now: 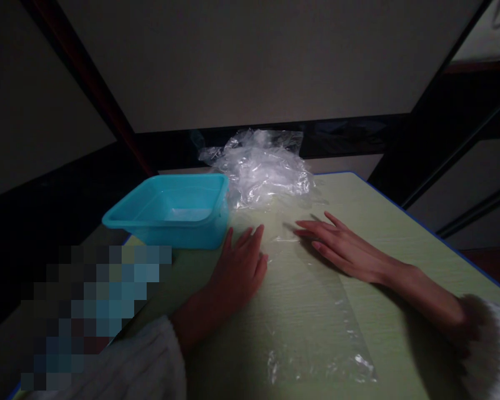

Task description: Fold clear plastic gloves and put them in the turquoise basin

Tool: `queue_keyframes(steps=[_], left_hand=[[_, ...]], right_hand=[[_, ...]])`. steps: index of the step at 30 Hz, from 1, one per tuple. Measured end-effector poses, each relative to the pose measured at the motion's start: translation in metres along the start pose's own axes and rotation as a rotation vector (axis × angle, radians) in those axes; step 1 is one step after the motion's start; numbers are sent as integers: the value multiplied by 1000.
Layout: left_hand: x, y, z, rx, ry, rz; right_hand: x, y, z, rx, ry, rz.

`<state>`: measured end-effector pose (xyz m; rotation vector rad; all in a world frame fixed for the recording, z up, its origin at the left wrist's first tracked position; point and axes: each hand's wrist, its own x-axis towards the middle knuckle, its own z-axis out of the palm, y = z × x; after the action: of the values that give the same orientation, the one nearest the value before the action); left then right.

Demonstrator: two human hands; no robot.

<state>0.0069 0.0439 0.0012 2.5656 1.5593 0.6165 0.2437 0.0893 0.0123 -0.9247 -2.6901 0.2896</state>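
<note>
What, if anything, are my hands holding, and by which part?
Nothing: the left hand and the right hand are both open at the flat clear plastic. Whether either touches it, I can't tell.

The clear plastic bag (312, 328) lay flat on the pale green tabletop (383, 228), a thin, colourless sheet through which the surface's fine streaks showed plainly. It was spread out lengthwise, its near end toward the viewer and its far part reaching up close to a heap of crumpled clear plastic (269, 175); whether the two touched could not be told. Its right edge ran as a faint slanting line down to the near corner. Along the near end the film was wrinkled — small bright glints gathered at both corners — while the middle was much smoother. It looked flattened, with nothing visible inside, and its left edge was hard to trace.
</note>
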Motion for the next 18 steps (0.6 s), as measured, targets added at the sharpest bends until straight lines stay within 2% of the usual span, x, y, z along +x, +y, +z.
queue_keyframes(steps=[2,4,6,8,11,14,18], left_hand=[[0,-1,1,-14,-8,-16],[0,0,0,-52,7,59],[-2,4,-3,-111,-29,256],[-5,10,-8,-151,-148,480],[-11,19,-12,-165,-337,666],[-15,24,-12,-183,-417,701],[-17,26,-12,-203,-443,697]], right_hand=[[-2,3,1,-28,32,32],[-3,5,3,-52,60,55],[-3,5,3,-52,61,51],[-3,4,3,-26,32,21],[-2,2,3,5,-10,-18],[-1,1,3,23,-14,-16],[-1,0,3,44,-6,7]])
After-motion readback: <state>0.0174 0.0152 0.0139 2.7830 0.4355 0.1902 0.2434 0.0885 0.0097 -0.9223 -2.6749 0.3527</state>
